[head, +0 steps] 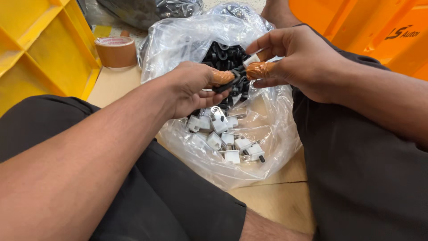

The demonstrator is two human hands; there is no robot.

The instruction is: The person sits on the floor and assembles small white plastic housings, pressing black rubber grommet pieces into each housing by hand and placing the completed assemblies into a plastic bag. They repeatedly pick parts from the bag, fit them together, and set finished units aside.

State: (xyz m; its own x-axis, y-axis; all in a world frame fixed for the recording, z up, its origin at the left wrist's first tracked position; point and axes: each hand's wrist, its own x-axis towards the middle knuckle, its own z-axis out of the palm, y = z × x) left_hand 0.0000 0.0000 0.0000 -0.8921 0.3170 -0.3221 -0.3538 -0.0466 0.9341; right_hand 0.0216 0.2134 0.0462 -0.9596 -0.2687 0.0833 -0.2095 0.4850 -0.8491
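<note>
Between the person's knees, at the middle of the view, a clear plastic bag (pixel 272 147) lies open on the wooden floor (pixel 276 201), its crinkled film spread wide so that both piles inside are within reach. Toward twelve o'clock in the bag sits a heap of small black plastic parts (pixel 221 57), dark and matte; toward six o'clock lie white plastic pieces with metal clips (pixel 232 143), blocky and glossy, with thin shiny tabs.

Directly above the bag, the left hand (pixel 189 89) is clenched around one end of a black part (pixel 232 80), thumb pressing it against the curled fingers. From two o'clock the right hand (pixel 296 56) pinches the other end of the same part between thumb and forefinger. Both thumbs wear orange-brown rubbery finger covers, probably to save the skin and give grip on the smooth plastic. Held over the open bag, the part would fall back in if it slipped.

At ten o'clock a roll of brown tape (pixel 117 51) stands flat on the floor beside a yellow plastic crate (pixel 49 53); at two o'clock stands an orange crate (pixel 356 22), both hard and smooth-walled.
</note>
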